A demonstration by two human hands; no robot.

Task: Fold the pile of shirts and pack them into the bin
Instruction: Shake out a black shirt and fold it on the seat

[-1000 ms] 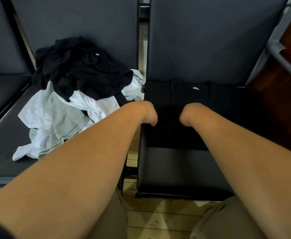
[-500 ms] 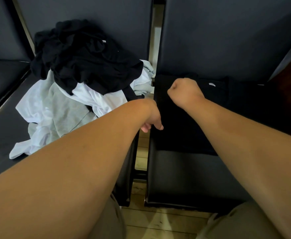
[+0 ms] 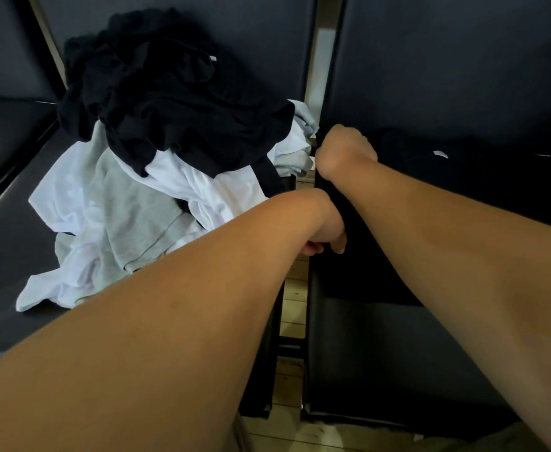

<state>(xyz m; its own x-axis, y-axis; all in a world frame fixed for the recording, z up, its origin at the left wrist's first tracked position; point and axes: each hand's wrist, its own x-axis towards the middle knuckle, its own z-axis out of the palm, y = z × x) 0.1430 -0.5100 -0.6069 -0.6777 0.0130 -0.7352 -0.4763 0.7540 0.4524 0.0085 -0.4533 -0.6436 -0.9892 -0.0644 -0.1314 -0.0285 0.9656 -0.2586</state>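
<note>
A black shirt (image 3: pixel 483 171) with a small white neck label lies flat on the right chair seat. My right hand (image 3: pixel 342 151) is a closed fist at the shirt's far left corner, fingers hidden behind the wrist. My left hand (image 3: pixel 328 236) sits lower on the shirt's left edge, its fingers curled down over the seat's side. On the left chair rests the pile of shirts (image 3: pixel 176 102): crumpled black ones on top, white (image 3: pixel 202 187) and pale grey (image 3: pixel 137 216) ones beneath. No bin is in view.
Two dark padded chairs (image 3: pixel 382 353) stand side by side with a narrow gap showing a pale wooden floor (image 3: pixel 292 308). Their backrests rise behind the clothes. A third seat (image 3: pixel 3 132) is at far left. My khaki-clad knees are at the bottom edge.
My right hand has moved from the middle of the black shirt up to its far left corner. My left hand has shifted to the shirt's left edge. The view has swung left.
</note>
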